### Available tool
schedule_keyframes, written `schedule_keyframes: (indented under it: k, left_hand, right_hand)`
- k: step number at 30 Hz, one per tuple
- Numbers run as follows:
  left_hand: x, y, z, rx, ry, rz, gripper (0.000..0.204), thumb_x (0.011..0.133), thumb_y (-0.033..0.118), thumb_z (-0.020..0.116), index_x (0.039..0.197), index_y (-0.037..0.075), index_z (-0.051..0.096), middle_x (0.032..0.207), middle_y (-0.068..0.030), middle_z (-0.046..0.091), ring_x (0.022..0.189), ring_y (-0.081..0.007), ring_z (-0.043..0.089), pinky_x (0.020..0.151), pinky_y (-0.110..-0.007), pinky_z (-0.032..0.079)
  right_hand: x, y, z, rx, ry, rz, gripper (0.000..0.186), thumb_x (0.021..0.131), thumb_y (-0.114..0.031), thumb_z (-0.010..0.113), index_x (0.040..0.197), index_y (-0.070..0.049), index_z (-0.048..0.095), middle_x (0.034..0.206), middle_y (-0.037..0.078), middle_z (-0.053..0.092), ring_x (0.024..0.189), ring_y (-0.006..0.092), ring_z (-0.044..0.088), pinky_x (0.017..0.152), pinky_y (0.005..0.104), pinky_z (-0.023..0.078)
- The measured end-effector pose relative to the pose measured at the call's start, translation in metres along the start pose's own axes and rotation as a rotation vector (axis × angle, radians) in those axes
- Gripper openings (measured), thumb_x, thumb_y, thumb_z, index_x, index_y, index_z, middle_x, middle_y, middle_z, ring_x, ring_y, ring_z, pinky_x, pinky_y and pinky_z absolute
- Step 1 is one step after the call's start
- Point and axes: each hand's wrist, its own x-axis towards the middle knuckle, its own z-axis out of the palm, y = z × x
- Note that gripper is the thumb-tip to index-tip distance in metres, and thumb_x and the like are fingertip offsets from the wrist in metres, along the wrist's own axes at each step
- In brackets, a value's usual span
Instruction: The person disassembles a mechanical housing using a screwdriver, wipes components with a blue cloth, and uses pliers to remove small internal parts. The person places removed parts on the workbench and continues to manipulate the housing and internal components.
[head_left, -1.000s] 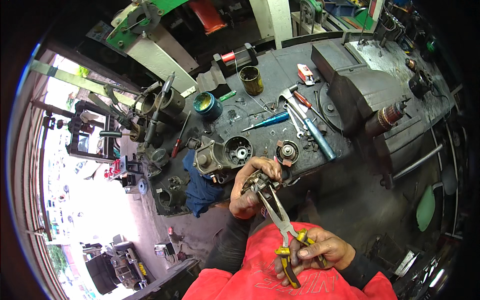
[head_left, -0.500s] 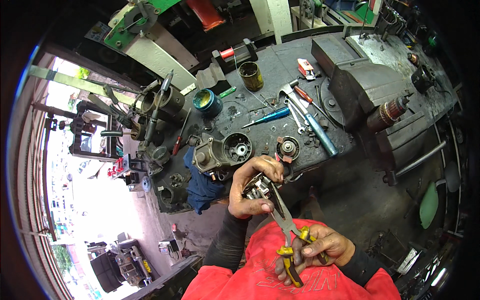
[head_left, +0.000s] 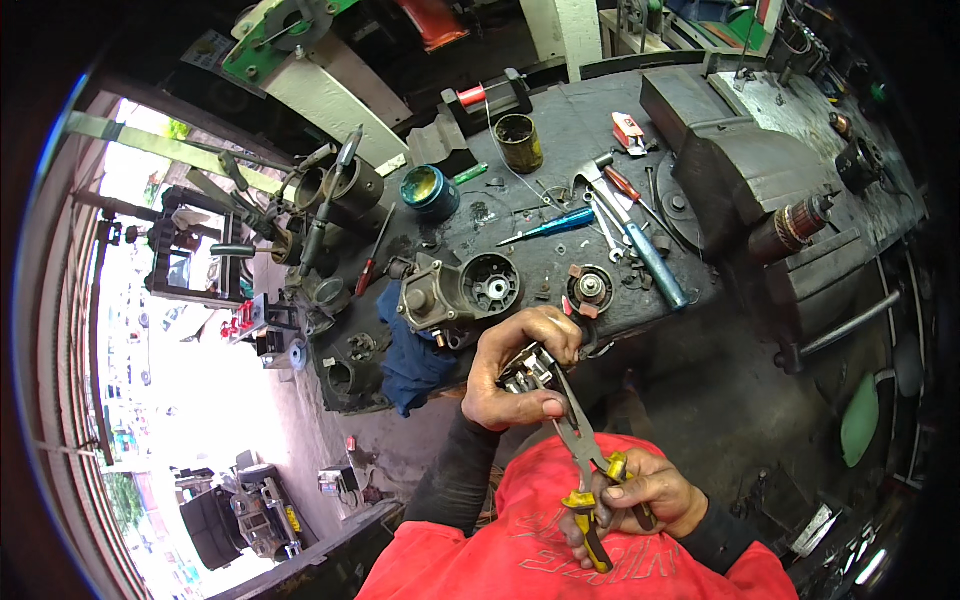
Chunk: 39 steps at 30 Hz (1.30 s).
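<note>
My left hand (head_left: pixel 512 385) is closed around a small metal part (head_left: pixel 530 368) with silvery pieces and a dark rim; the fingers hide much of it. In my right hand (head_left: pixel 650 496) are long-nose pliers (head_left: pixel 583 450) with yellow-and-black handles, the handles spread apart. Their tips reach up to the metal part beside my left thumb; whether they grip a piece of it I cannot tell. Just beyond my left hand, on the bench, lie a grey motor housing (head_left: pixel 430 298) with a round open end and a small round part with a central shaft (head_left: pixel 590 289).
On the dark workbench (head_left: pixel 560 190) lie a hammer (head_left: pixel 645 255), a blue screwdriver (head_left: pixel 548 226), wrenches, a blue tub (head_left: pixel 429 192) and a yellowish can (head_left: pixel 519 144). A large vise (head_left: pixel 745 175) stands at the right. A blue rag (head_left: pixel 412 350) hangs at the near edge.
The bench and its things have shifted a little to the right in the view. My left hand still holds the metal part, with the plier tips against or beside it.
</note>
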Motion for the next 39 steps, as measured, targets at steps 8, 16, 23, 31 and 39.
schedule_keyframes:
  k: [8,16,23,31,39]
  left_hand:
    - [-0.006,0.0,-0.007,-0.012,0.006,0.018,0.048,0.064,0.031,0.09,0.093,0.003,0.062,0.09,-0.0114,0.062,0.089,-0.0242,0.058,0.079,-0.036,0.048]
    - [-0.014,0.013,-0.029,-0.265,0.024,-0.213,0.075,0.062,0.019,0.096,0.123,-0.002,0.058,0.107,-0.0158,0.066,0.099,-0.0223,0.065,0.088,-0.036,0.054]
    - [-0.018,0.039,-0.025,0.026,-0.246,-0.387,0.061,0.068,0.007,0.09,0.122,-0.001,0.062,0.114,-0.0093,0.067,0.108,-0.0161,0.067,0.101,-0.033,0.052]
    - [-0.018,0.05,-0.018,0.217,-0.298,-0.362,0.052,0.066,0.018,0.091,0.108,-0.005,0.071,0.103,-0.0108,0.073,0.093,-0.0165,0.069,0.086,-0.031,0.054]
    - [-0.023,0.045,-0.024,0.253,-0.403,-0.317,0.046,0.068,0.019,0.088,0.103,-0.005,0.072,0.099,-0.0124,0.073,0.087,-0.0188,0.069,0.081,-0.033,0.054]
  right_hand:
    - [0.008,0.003,0.007,0.01,0.037,-0.001,0.021,0.104,-0.012,0.059,0.103,0.008,0.061,0.114,0.034,0.062,0.12,0.0457,0.063,0.099,0.0603,0.056]
    - [-0.031,-0.043,0.093,-1.683,0.451,-0.133,0.028,0.087,-0.002,0.074,0.112,0.006,0.064,0.118,0.018,0.065,0.095,0.0342,0.068,0.086,0.0426,0.055]
    - [-0.022,-0.058,0.149,-3.303,0.914,-0.217,0.028,0.087,-0.012,0.061,0.104,0.009,0.066,0.133,0.026,0.058,0.129,0.0419,0.055,0.114,0.0648,0.036]
    - [0.008,-0.052,0.162,-3.431,0.802,-0.227,0.02,0.086,-0.002,0.063,0.1,0.01,0.07,0.14,0.024,0.059,0.138,0.0408,0.051,0.12,0.0677,0.03]
    - [0.016,-0.054,0.165,-3.507,0.653,-0.155,0.025,0.078,-0.018,0.066,0.091,0.002,0.069,0.128,0.023,0.061,0.127,0.0375,0.056,0.114,0.0666,0.037]
